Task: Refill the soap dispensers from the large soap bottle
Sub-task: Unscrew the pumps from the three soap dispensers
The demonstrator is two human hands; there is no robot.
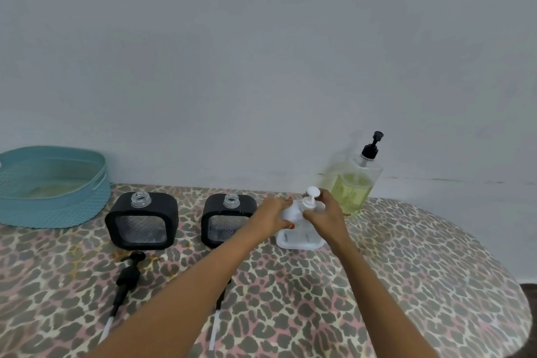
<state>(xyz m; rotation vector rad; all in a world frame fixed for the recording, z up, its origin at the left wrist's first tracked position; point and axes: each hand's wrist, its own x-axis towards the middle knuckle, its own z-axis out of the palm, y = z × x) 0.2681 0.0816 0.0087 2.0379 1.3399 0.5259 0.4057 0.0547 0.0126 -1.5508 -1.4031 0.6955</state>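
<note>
Left hand: the left hand (271, 213) was wrapped round the upper left side of the white dispenser (299, 237), fingers curled against its shoulder.
Right hand: the right hand (327, 213) was closed on the base of the white pump (311, 195), thumb and fingers curled about it where it met the neck.
White dispenser: it stood upright on the table (406, 270), right of the two black ones, with its pump on top.
Large soap bottle: the large soap bottle (353, 189) stood just behind the right hand, near the wall, partly filled with yellow-green liquid and topped by a black pump head.
Left black dispenser: the left black dispenser (141, 222) stood upright with its clear threaded neck uncovered.
Right black dispenser: the right black dispenser (226, 219) stood between its twin and the white one, neck also uncovered.
Loose pumps: a black pump (129, 273) lay on the cloth in front of the left black dispenser; a second pump tube (213, 328) showed below the left forearm, its head hidden.
Basket: a teal basket (58, 212) sat at the far left edge.
</note>
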